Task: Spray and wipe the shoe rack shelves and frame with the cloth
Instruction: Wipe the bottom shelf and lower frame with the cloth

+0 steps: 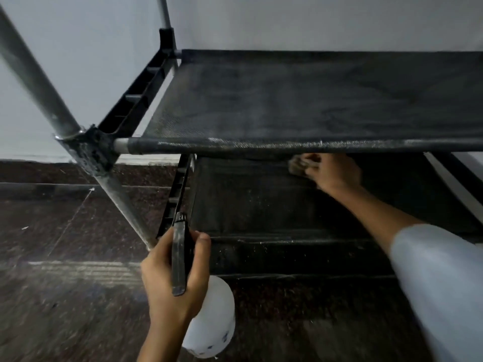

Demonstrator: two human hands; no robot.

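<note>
We see the shoe rack (261, 147) against the wall, its upper mesh shelf (300, 100) bare and dusty at the near rail. On the lower shelf (261, 205), far under it, our right hand (332, 171) grips the cloth (299, 165). Nearer, left of centre, our left hand (172, 280) curls round the spray bottle (211, 320). We judge the reach risky: the forearm could knock the upper rail, or the tilted bottle drip on the floor (65, 257).

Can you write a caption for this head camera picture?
Right hand wipes cloth under the upper shelf; left hand holds spray bottle.
</note>
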